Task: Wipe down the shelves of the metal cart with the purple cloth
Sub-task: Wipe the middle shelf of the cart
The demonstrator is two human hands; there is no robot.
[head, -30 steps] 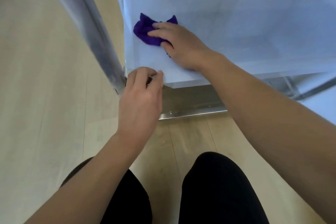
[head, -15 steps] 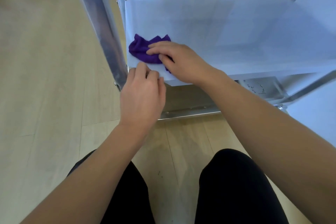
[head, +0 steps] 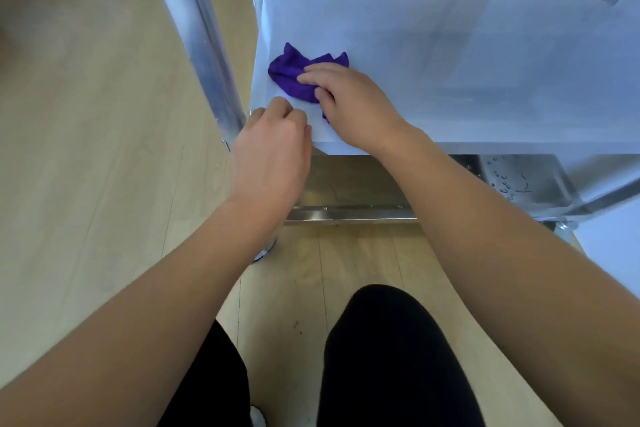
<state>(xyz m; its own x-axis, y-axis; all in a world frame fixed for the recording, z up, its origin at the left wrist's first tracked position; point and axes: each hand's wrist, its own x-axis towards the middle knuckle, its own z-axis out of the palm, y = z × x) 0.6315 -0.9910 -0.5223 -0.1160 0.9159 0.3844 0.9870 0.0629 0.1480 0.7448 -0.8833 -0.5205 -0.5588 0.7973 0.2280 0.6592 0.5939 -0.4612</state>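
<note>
Right hand (head: pixel 349 104) grip pinches purple cloth (head: pixel 294 76), bunched under fingertips on shelf (head: pixel 450 62).

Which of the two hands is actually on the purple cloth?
The right hand, pressing the crumpled purple cloth onto the pale metal cart shelf. The left hand only grips that shelf's near corner.

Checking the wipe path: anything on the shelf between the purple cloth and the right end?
Nothing visible. The right hand presses the purple cloth near the left end of the shelf; the surface to its right looks bare. The left hand grips the near-left corner, outside that path.
</note>
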